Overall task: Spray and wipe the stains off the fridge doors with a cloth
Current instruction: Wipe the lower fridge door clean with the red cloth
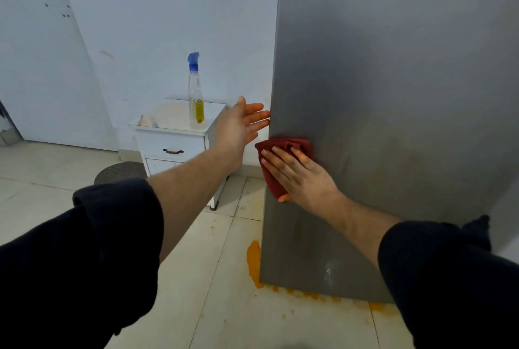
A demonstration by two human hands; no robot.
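Right hand (302, 177) lies flat and spread, all fingers extended, pressing a red cloth (283, 157) against the grey fridge door (393, 96) close to the door's left edge. Nothing is pinched; the cloth is pinned between palm and metal, with a folded corner poking out at about 11 o'clock from the knuckles and its lower end showing below the heel of the hand. Left hand (238, 127) is open and empty, fingers straight, their tips touching or nearly touching the door's edge at roughly 10 o'clock from the cloth, seemingly to steady it.

That cloth looks soft and limp, so I judge it will bunch and slide under light pressure; a broad flat palm over the fold suits it better than a fingertip grip. The door looks smooth and stiff, likely slick once wet, and faint smears show across its lower half.

Down at 6 o'clock from the cloth, an orange spill (254, 261) runs along the floor by the door's bottom corner.

Farther off, at 10 o'clock, a white cabinet (168, 143) stands against the wall, with 1 clear spray bottle (195, 96) upright on top, blue nozzle up. It looks light and nearly empty; its narrow neck is the natural place to grasp.
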